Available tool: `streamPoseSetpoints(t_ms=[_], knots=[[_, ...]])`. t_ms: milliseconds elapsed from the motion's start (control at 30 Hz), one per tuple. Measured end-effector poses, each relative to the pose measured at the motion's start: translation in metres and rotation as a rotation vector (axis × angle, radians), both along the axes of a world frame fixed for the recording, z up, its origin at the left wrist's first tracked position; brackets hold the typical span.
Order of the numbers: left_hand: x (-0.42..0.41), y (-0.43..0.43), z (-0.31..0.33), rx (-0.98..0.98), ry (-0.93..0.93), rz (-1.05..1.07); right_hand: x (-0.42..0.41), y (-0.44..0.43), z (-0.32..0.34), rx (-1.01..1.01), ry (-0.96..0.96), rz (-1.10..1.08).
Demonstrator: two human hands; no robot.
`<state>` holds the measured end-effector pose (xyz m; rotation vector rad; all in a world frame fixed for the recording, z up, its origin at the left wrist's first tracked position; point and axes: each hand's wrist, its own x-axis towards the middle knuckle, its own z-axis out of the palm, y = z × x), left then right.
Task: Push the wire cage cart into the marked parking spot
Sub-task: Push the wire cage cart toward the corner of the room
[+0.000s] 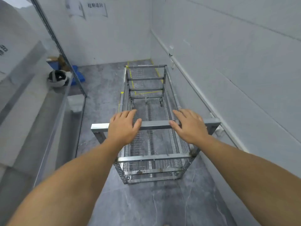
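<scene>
Wire cage cart [149, 144], a long empty grey metal frame with fine mesh sides, stands on the grey floor [146, 206] short of yellow tape lines [132, 82], left hand [123, 127] and right hand [189, 125] resting flat, fingers spread, on its top bar.

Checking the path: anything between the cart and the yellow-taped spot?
Nothing visible. The floor ahead of the cart is bare up to the taped spot; helmet and blue bin sit off left.
</scene>
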<state>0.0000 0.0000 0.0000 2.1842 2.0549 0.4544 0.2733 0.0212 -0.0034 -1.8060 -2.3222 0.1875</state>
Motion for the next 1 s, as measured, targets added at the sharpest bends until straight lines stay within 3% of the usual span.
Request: streamPoseSetpoints(t_ms=[133,1000], knots=[[-0.002,0.001,-0.009,-0.031,0.037,0.03,0.011,0.0,-0.015,0.006,-0.098,0.027],[-0.008,0.06,-0.029,0.059,0.138,-0.016,0.017,0.068,-0.033,0.12,-0.023,0.036]])
